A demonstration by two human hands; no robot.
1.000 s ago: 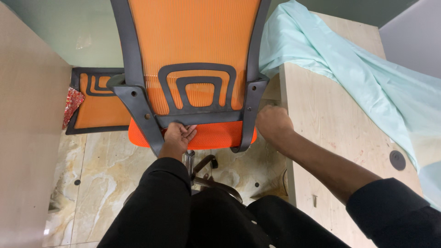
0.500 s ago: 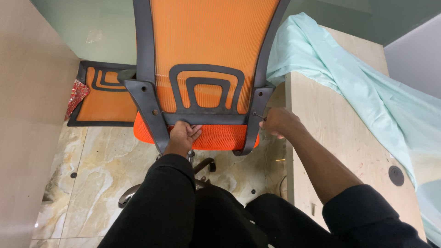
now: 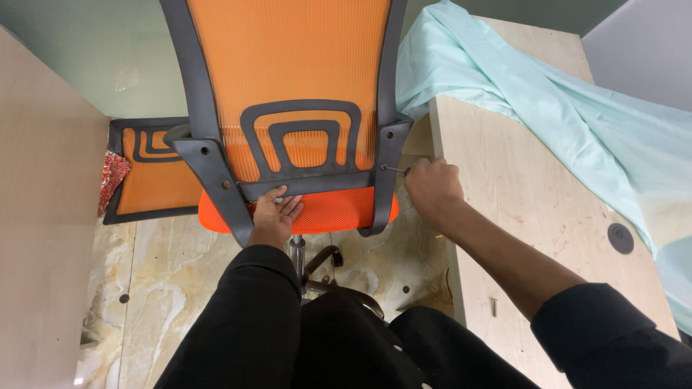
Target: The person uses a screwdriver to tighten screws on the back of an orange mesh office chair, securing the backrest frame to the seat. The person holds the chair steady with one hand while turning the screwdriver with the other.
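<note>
We see the left hand [image 3: 274,213] lying flat, fingers open, on the lower bar of an upright orange chair [image 3: 288,86]. The right hand [image 3: 431,186], fisted, grips a thin tool [image 3: 395,170] lying level, tip at the chair's right bracket, beside the bench [image 3: 519,209] edge.

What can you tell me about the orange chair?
The orange chair has a ribbed mesh back in a dark grey plastic frame, a looped grey brace low down, an orange mesh seat and a metal post over a wheeled base. It stands upright on marble floor beside a wooden desk. The left hand presses its lower crossbar; the right hand holds a thin metal tool against its right bracket.
</note>
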